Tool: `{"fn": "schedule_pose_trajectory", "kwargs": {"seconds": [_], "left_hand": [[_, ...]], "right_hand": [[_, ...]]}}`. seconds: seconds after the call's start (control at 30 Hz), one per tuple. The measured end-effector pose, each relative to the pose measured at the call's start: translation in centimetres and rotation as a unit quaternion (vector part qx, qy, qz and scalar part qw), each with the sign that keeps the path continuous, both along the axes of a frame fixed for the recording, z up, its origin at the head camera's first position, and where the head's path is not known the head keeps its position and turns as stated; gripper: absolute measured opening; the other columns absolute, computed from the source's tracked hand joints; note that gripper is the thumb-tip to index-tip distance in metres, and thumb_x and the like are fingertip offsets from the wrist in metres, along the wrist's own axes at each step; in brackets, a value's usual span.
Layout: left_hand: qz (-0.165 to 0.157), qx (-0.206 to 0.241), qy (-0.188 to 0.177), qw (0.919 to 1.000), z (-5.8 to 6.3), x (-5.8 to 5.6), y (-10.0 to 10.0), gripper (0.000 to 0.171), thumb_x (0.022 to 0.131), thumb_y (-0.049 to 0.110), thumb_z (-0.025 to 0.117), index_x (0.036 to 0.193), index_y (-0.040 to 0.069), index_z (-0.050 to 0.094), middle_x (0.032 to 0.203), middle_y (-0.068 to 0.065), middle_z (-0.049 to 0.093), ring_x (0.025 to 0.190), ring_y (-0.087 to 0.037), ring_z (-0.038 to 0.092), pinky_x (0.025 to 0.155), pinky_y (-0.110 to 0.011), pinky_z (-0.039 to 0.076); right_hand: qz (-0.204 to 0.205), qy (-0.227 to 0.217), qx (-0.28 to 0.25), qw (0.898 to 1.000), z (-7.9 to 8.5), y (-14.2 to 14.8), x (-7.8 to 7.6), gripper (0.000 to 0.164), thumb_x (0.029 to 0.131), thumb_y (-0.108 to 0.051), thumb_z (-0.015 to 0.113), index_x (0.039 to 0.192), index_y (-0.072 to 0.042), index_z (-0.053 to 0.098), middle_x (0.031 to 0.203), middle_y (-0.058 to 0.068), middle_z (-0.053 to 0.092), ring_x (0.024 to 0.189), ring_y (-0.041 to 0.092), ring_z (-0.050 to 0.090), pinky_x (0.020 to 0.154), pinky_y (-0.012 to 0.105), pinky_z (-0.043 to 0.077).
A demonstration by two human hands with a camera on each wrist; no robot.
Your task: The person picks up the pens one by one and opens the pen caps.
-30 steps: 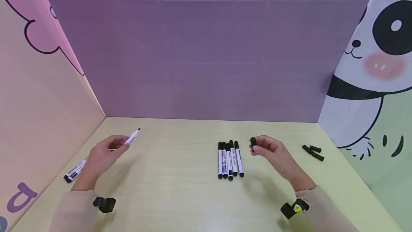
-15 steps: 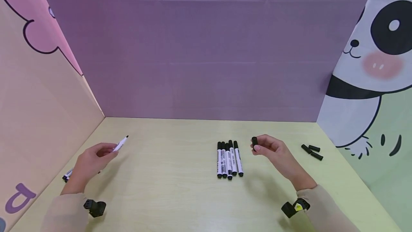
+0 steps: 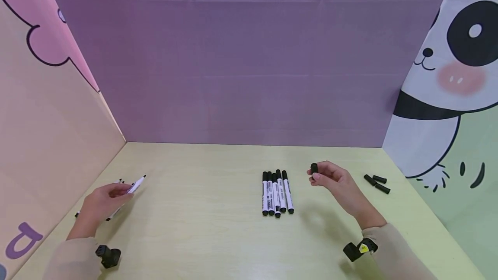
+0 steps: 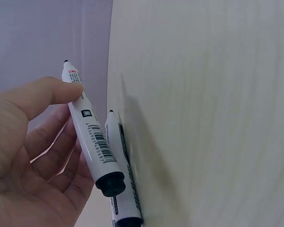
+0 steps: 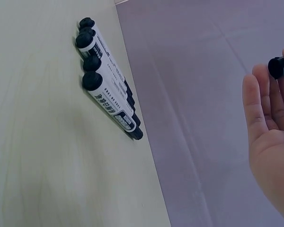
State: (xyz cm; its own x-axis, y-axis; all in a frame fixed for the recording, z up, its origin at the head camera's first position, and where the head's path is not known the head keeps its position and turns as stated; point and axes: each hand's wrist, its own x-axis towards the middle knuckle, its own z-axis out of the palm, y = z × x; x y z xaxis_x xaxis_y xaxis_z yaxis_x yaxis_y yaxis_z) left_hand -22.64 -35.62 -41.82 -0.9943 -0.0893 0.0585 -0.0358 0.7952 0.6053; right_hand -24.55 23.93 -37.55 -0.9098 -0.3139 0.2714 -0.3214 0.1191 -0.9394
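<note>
My left hand pinches an uncapped whiteboard marker between thumb and fingers, its black tip pointing up and away. Just below it, another uncapped marker lies on the table, partly hidden by the held one in the left wrist view. In the head view my left hand covers most of the markers lying at the left. My right hand pinches a black marker cap above the table, its hollow end showing in the right wrist view. A row of several capped markers lies left of that hand.
Several loose black caps lie together on the light wooden table at the right. A purple back wall and printed side walls enclose the table.
My left hand has moved left and down toward the table with the uncapped marker, over the markers at the left. My right hand has shifted slightly right, still pinching the cap.
</note>
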Motion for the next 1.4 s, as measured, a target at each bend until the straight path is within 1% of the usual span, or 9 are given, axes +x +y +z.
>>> {"fn": "schedule_pose_trajectory", "kwargs": {"seconds": [0.17, 0.23, 0.37, 0.5, 0.73, 0.87, 1.1, 1.3, 1.4], "left_hand": [[0.012, -0.019, -0.018, 0.9996, -0.1, 0.1, -0.7, 0.047, 0.096, 0.032, 0.067, 0.122, -0.007, 0.065, 0.112, -0.027, 0.067, 0.104, -0.047, 0.059, 0.073, -0.046, 0.047], [0.02, -0.024, -0.023, 0.9992, -0.1, 0.1, -0.9, 0.045, 0.094, 0.03, 0.068, 0.121, -0.007, 0.065, 0.11, -0.027, 0.068, 0.104, -0.049, 0.058, 0.074, -0.049, 0.046], [0.032, -0.035, -0.023, 0.9986, -0.1, 0.1, -1.0, 0.042, 0.092, 0.026, 0.07, 0.118, -0.007, 0.067, 0.104, -0.024, 0.07, 0.103, -0.05, 0.058, 0.072, -0.048, 0.046], [0.034, -0.037, -0.024, 0.9985, -0.1, 0.2, -1.1, 0.042, 0.091, 0.025, 0.071, 0.117, -0.008, 0.068, 0.103, -0.025, 0.07, 0.106, -0.053, 0.056, 0.076, -0.053, 0.047], [0.037, -0.036, -0.027, 0.9983, -0.2, 0.2, -1.2, 0.04, 0.089, 0.021, 0.072, 0.115, -0.009, 0.068, 0.098, -0.022, 0.072, 0.106, -0.052, 0.057, 0.077, -0.054, 0.047], [0.043, -0.036, -0.038, 0.9977, -0.2, 0.1, -1.2, 0.037, 0.089, 0.018, 0.073, 0.114, -0.009, 0.068, 0.1, -0.025, 0.071, 0.104, -0.051, 0.057, 0.077, -0.054, 0.047], [0.048, -0.037, -0.033, 0.9976, -0.2, 0.1, -1.0, 0.036, 0.089, 0.017, 0.072, 0.113, -0.01, 0.068, 0.095, -0.022, 0.072, 0.1, -0.049, 0.059, 0.069, -0.045, 0.047], [0.045, -0.032, -0.036, 0.9978, 0.1, 0.2, -0.8, 0.041, 0.092, 0.021, 0.071, 0.117, -0.01, 0.066, 0.102, -0.026, 0.07, 0.103, -0.051, 0.059, 0.078, -0.056, 0.047], [0.043, -0.028, -0.032, 0.9982, 0.2, 0.2, -0.6, 0.042, 0.093, 0.023, 0.07, 0.119, -0.009, 0.065, 0.106, -0.027, 0.069, 0.103, -0.05, 0.059, 0.08, -0.058, 0.046]], "right_hand": [[-0.004, -0.007, -0.01, 1.0, -0.2, 0.4, 0.0, 0.026, 0.102, -0.007, 0.059, 0.119, 0.012, 0.054, 0.11, 0.005, 0.068, 0.096, 0.015, 0.067, 0.089, 0.028, 0.054], [-0.006, -0.009, -0.01, 1.0, -0.2, 0.5, 0.0, 0.027, 0.102, -0.007, 0.058, 0.12, 0.013, 0.053, 0.109, 0.004, 0.068, 0.096, 0.015, 0.068, 0.089, 0.028, 0.053], [-0.006, -0.01, -0.013, 1.0, -0.2, 0.7, 0.0, 0.028, 0.102, -0.007, 0.058, 0.12, 0.013, 0.052, 0.109, 0.003, 0.068, 0.095, 0.014, 0.068, 0.089, 0.027, 0.053], [-0.004, -0.012, -0.017, 1.0, -0.2, 0.6, 0.0, 0.028, 0.102, -0.007, 0.058, 0.12, 0.014, 0.052, 0.108, 0.003, 0.068, 0.095, 0.014, 0.068, 0.089, 0.028, 0.053], [0.0, -0.011, -0.021, 1.0, -0.1, 0.5, 0.1, 0.02, 0.101, -0.006, 0.06, 0.116, 0.007, 0.057, 0.107, 0.002, 0.069, 0.093, 0.013, 0.068, 0.088, 0.027, 0.054], [-0.005, -0.008, -0.013, 1.0, -0.1, 0.5, 0.1, 0.022, 0.101, -0.008, 0.061, 0.117, 0.007, 0.059, 0.106, 0.002, 0.069, 0.091, 0.013, 0.067, 0.089, 0.027, 0.053], [-0.032, 0.001, 0.023, 0.999, 0.0, 0.8, 0.0, 0.027, 0.101, -0.014, 0.061, 0.121, 0.005, 0.06, 0.106, 0.002, 0.065, 0.091, 0.018, 0.067, 0.089, 0.025, 0.052], [-0.033, -0.004, 0.021, 0.999, 0.0, 1.0, 0.0, 0.027, 0.101, -0.015, 0.062, 0.121, 0.003, 0.061, 0.108, 0.002, 0.064, 0.094, 0.019, 0.067, 0.089, 0.026, 0.053], [-0.028, 0.0, 0.014, 1.0, 0.0, 1.1, 0.0, 0.025, 0.102, -0.014, 0.061, 0.121, 0.003, 0.062, 0.107, 0.002, 0.064, 0.094, 0.019, 0.066, 0.089, 0.026, 0.053]]}}
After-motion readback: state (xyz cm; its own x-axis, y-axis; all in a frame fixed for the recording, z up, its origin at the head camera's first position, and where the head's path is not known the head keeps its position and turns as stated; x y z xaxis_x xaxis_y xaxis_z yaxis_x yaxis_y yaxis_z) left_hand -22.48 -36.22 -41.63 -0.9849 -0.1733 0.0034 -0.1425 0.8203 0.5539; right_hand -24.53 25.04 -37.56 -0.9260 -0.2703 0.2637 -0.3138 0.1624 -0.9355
